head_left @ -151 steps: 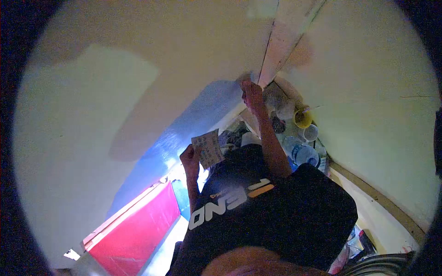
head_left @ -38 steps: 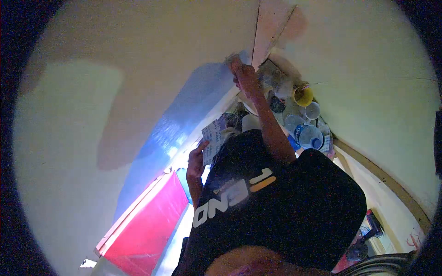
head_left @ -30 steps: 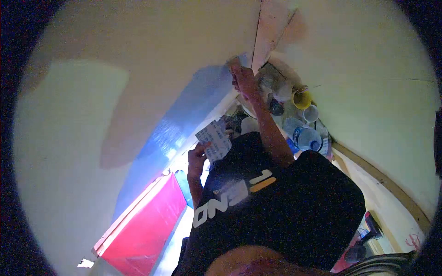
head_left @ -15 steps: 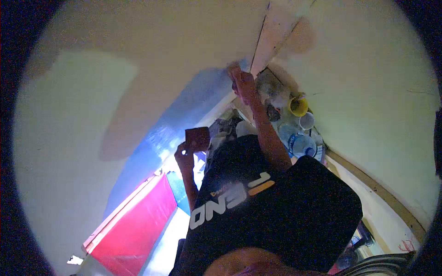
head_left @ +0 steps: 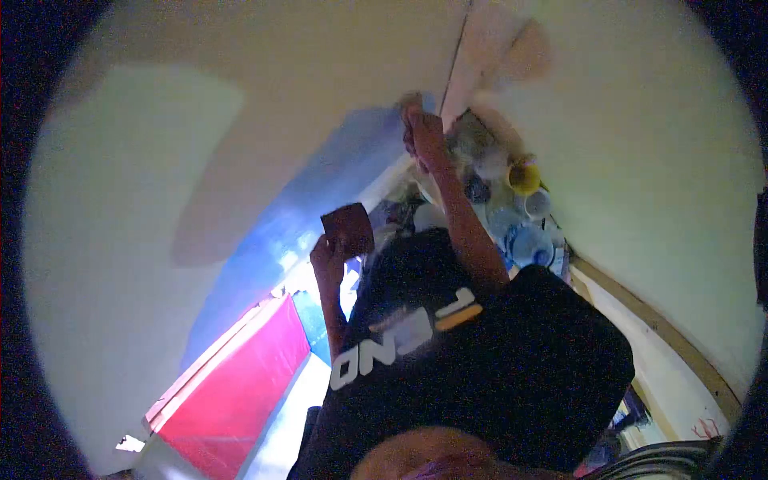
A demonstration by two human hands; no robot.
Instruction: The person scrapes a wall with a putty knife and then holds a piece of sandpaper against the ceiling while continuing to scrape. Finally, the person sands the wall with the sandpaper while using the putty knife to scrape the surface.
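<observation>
My right hand (head_left: pixel 425 136) is stretched out to the cream wall (head_left: pixel 240 96), beside the pale corner strip (head_left: pixel 474 56). Its fingers are closed on a small pale piece (head_left: pixel 411 102) pressed to the wall at the upper end of a blue painted patch (head_left: pixel 336 188); the piece is too blurred to identify. My left hand (head_left: pixel 327 260) is raised near my chest and grips a square sheet of sandpaper (head_left: pixel 348 229), dark brown side facing me. My black T-shirt (head_left: pixel 480 360) with white lettering fills the lower middle.
A cluster of containers sits below the corner: a yellow cup (head_left: pixel 524 178), a white cup (head_left: pixel 538 204) and a blue-and-white tub (head_left: pixel 528 244). A red panel (head_left: pixel 232 384) lies at lower left. A wooden trim strip (head_left: pixel 664 336) runs along the right wall.
My left hand turned the sheet from its pale printed side to its dark side and lifted it a little. My right hand stayed at the wall by the corner strip.
</observation>
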